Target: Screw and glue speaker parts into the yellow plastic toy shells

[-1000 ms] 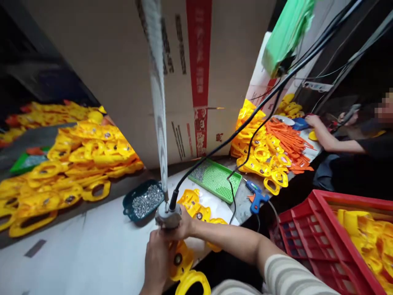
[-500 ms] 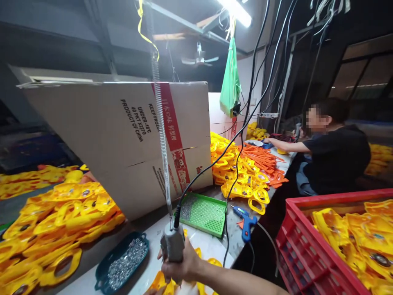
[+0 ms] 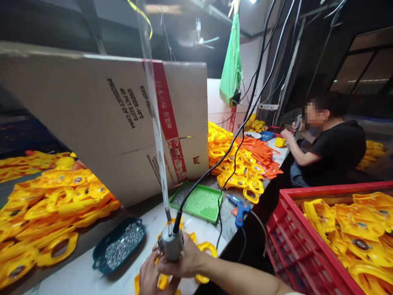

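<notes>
In the head view my right hand is wrapped around a grey electric screwdriver, which points down and hangs from a coil spring with a black cord. My left hand is close beside it, fingers bent over a yellow plastic part on the white work surface. The screwdriver's tip is hidden behind my right hand. More yellow plastic rings lie just beyond my right wrist. To the left stands a dark teal dish of small shiny metal screws.
A large carton stands behind. Yellow parts are heaped left and behind, near orange strips. A green tray and blue glue gun lie ahead. A red crate is at right; a co-worker sits beyond.
The view has tipped down slightly. My left hand has come further into view, up beside the screwdriver. The co-worker's outstretched hand has drawn back from the blue tray.
</notes>
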### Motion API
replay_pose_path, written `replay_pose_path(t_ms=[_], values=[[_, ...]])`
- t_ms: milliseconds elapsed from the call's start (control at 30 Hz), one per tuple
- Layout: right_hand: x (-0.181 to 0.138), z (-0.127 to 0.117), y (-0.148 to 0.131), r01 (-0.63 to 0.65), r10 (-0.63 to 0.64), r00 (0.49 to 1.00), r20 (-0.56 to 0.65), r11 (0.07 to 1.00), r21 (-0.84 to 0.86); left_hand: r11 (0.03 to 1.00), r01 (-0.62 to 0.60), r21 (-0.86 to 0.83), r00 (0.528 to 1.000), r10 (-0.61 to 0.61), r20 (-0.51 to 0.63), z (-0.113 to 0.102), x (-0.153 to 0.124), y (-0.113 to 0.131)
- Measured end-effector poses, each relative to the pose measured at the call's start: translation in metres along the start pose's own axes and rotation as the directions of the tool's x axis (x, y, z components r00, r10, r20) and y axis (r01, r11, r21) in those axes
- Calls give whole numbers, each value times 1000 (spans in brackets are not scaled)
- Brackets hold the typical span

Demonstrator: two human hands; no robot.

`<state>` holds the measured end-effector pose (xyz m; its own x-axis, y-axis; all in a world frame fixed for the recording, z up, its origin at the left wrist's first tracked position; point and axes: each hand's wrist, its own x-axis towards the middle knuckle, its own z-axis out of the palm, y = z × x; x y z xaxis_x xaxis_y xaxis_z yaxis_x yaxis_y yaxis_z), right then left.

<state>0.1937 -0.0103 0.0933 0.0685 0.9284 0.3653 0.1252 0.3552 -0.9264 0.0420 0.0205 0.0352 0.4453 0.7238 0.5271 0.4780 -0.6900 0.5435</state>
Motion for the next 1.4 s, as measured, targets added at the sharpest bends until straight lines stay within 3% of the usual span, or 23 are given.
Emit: replay_pose_path(t_ms=[133,233,300,367,400,467,633,767,900,1100,1200,1233,1300,1367,1400], values=[[-10,-6,-12,18,-14,999,32,994,-105,993,104,-51,993,-101,68,-19,4,36],[-22,-26,-19,179,-156,976,150,972,-155,993,109,-54,985,-100,139,-26,8,56],[-31,-47,-15,244,-221,968,122,941,-233,995,92,-43,986,-85,141,-27,8,61],[-39,-69,-4,83,-126,990,-68,894,-441,996,78,-32,989,-74,126,-27,7,62],[-42,-80,4,-76,-42,980,-194,824,-561,997,78,-28,991,-74,115,-26,6,62],[-45,-99,23,-245,61,952,-301,743,-622,996,86,-21,992,-84,96,-24,6,61],[-44,-117,48,-423,243,906,-346,559,-714,993,114,-12,992,-113,59,-22,13,61],[-47,-116,45,-476,334,874,-353,437,-764,990,140,1,988,-140,64,-24,16,62],[-52,-108,44,-481,384,860,-337,387,-787,990,141,-20,988,-139,64,-23,18,60],[-60,-84,43,-395,396,893,-213,466,-791,987,156,-27,986,-154,58,-14,28,59],[-64,-83,36,-385,363,907,-214,508,-771,986,163,-41,984,-160,76,-7,34,59],[-64,-84,32,-384,329,916,-229,553,-739,985,165,-50,984,-161,83,-4,35,59],[-64,-87,20,-325,233,945,-227,734,-597,983,168,-67,983,-162,86,2,35,60],[-62,-87,8,-178,126,979,-162,912,-369,983,162,-88,984,-155,83,8,34,63],[-60,-85,2,-113,87,990,-109,959,-260,983,154,-96,985,-146,88,10,33,66]])
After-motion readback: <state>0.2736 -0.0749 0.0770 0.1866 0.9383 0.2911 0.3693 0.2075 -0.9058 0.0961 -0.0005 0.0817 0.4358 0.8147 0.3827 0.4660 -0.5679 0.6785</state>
